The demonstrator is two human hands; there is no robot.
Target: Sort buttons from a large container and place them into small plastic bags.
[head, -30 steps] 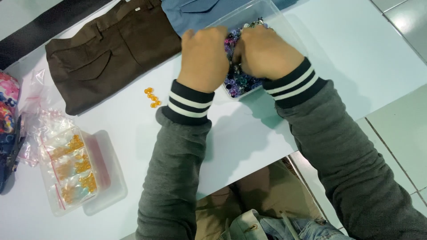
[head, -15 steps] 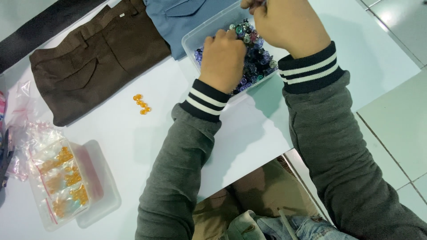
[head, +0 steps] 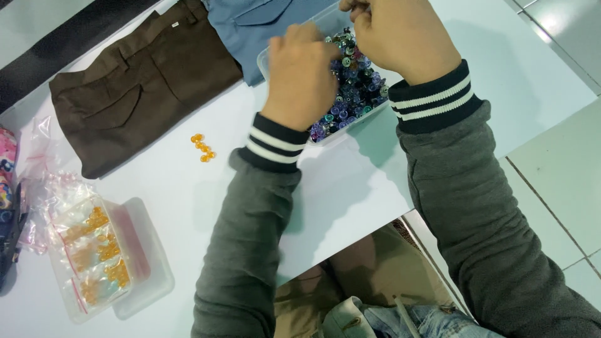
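Note:
A clear plastic box [head: 332, 133] full of small blue, purple and green beads [head: 358, 92] sits on the white table at the top centre. My left hand [head: 303, 75] rests in the box on the beads with its fingers curled down out of sight. At the box's far end, my right hand [head: 400, 34] hovers over the beads, its fingertips pinched together near the frame's top edge. Whether either hand holds a bead is hidden. Both arms wear grey sleeves with striped cuffs.
Folded brown trousers [head: 144, 81] and a blue garment [head: 250, 25] lie at the back left. A few orange beads [head: 202, 147] lie loose on the table. Plastic bags of orange beads [head: 94, 250] sit in a clear tray [head: 153, 275] at the front left. The table edge [head: 350, 241] runs along my lap.
My hands, close together over the box a second ago, have parted: the right one moved to the box's far end while the left stayed on the beads.

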